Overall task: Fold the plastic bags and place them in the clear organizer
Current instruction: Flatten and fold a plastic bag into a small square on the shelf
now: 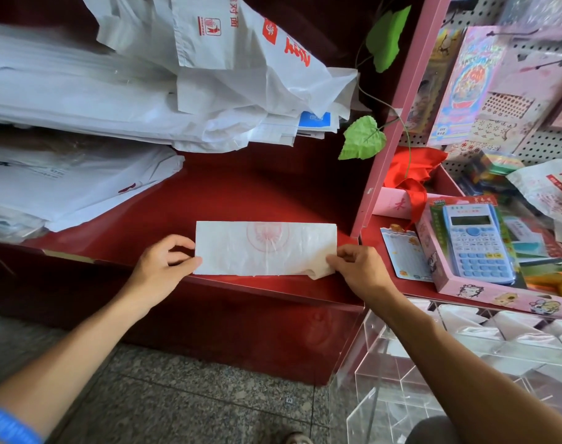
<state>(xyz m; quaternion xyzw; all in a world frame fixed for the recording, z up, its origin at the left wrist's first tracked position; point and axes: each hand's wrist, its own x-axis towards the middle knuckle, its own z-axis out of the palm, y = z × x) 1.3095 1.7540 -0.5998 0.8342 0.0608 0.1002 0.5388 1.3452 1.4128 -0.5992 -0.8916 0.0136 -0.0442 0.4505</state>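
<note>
On the dark red worktop point(241, 193), near its front edge, lies a folded plastic bag point(266, 248): a flat, thin, white oblong, lightly creased, with a faint red round print showing through its upper middle. The left hand point(164, 267) has a closed grip on the bag's left edge, thumb on top and fingers curled beside it. The right hand point(356, 270) pinches the bag's lower right corner, where a loose flap of film bulges out from under the fold.

Behind and to the left, stacks of flat white bags point(81, 100) rest in layers, smooth and slightly glossy; the lettering on them is too blurred to read, and the stacks run off the left edge. Above them a crumpled white bag with red print point(247, 59) hangs down, its top cut off by the frame.

At the lower right stands the clear organizer point(449, 357), made of hard transparent panels forming square compartments; several at the back hold white folded bundles, though glare and the right forearm hide parts of it. To the right, a pink box point(484, 291) holds a pale blue calculator point(475, 241). Two green fabric leaves point(363, 139) hang on a thin stem beside a pink shelf post point(392, 129). The floor point(177, 395) is speckled grey stone.
</note>
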